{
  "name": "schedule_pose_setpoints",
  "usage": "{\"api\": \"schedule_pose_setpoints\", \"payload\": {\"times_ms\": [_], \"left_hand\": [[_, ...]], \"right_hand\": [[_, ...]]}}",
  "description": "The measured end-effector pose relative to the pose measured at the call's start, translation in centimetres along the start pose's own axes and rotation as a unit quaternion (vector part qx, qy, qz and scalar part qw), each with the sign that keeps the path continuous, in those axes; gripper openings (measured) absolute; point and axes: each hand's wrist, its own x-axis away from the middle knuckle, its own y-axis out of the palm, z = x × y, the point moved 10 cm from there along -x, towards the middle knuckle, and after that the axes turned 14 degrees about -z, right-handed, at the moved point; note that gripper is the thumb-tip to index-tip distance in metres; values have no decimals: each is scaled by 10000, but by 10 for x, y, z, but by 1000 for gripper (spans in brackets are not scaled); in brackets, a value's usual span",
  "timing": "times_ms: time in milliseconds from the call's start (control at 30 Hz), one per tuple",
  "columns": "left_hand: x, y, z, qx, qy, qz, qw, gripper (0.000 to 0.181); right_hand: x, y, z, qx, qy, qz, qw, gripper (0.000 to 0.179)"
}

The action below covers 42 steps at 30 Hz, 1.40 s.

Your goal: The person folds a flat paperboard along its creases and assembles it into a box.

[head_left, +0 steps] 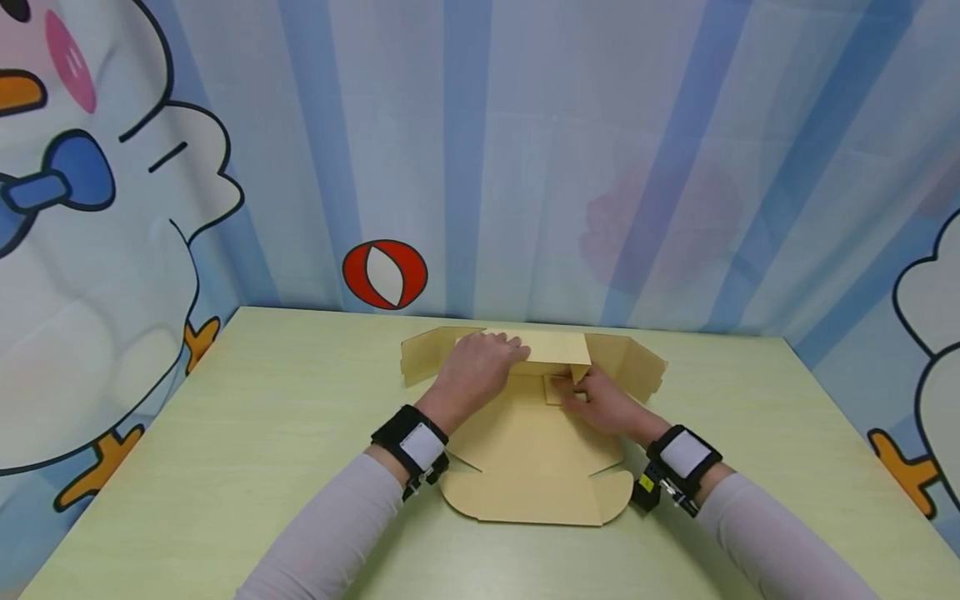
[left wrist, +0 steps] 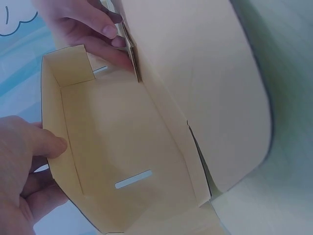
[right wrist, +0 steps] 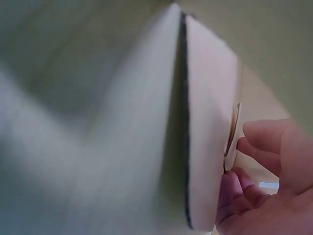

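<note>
A partly folded tan cardboard box blank (head_left: 540,467) lies on the table, its near panel flat with rounded corners. At the far side the raised wall (left wrist: 55,115) is gripped by my left hand (head_left: 477,367), thumb inside and fingers outside in the left wrist view. My right hand (head_left: 603,404) is at the right end of the fold and pinches a small cardboard flap (right wrist: 234,132) there. A short folded end tab (left wrist: 73,66) stands at one corner of the wall. The right hand's fingertips are partly hidden behind cardboard in the left wrist view.
Side wings (head_left: 427,354) of the blank spread left and right. A slot (left wrist: 133,179) is cut through one panel. The pale table (head_left: 225,467) ends at a striped curtain (head_left: 517,167) with cartoon figures. Each wrist wears a black band (head_left: 408,442).
</note>
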Motion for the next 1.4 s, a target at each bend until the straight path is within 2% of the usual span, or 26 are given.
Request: {"api": "schedule_pose_setpoints", "payload": {"times_ms": [200,533,667,733,800,900,1000,1100,1233,1300,1400], "left_hand": [[0,0,1,-6,28,6,10000,32],[0,-1,0,-12,24,24,10000,33],[-1,-2,-1,14,-7,1,10000,33],[-1,-3,-1,49,-15,-14,10000,32],[0,-4,-1,84,-12,-32,10000,31],[0,-4,-1,138,13,-51,9999,32],[-1,-2,-2,135,10,-66,9999,33],[-1,-1,-3,154,-7,-68,9999,33],[0,-2,-4,206,15,-25,9998,32],[0,-2,-4,206,26,-3,9998,32],[1,-2,-4,182,26,14,9998,32]], "right_hand": [[0,1,0,304,38,146,9994,28],[-1,-3,-4,543,27,283,9981,22],[1,-5,2,437,135,313,9985,20],[3,-5,8,325,197,294,9988,11],[5,-5,15,135,264,234,9993,9],[8,-1,28,-635,424,-47,9971,10],[12,3,38,-1511,713,-320,9854,28],[18,3,45,-2004,1042,-444,9731,31],[25,-2,46,-2216,1092,-456,9679,35],[28,-8,44,-2128,1002,-396,9711,39],[31,-21,41,-1730,974,-228,9798,38]]}}
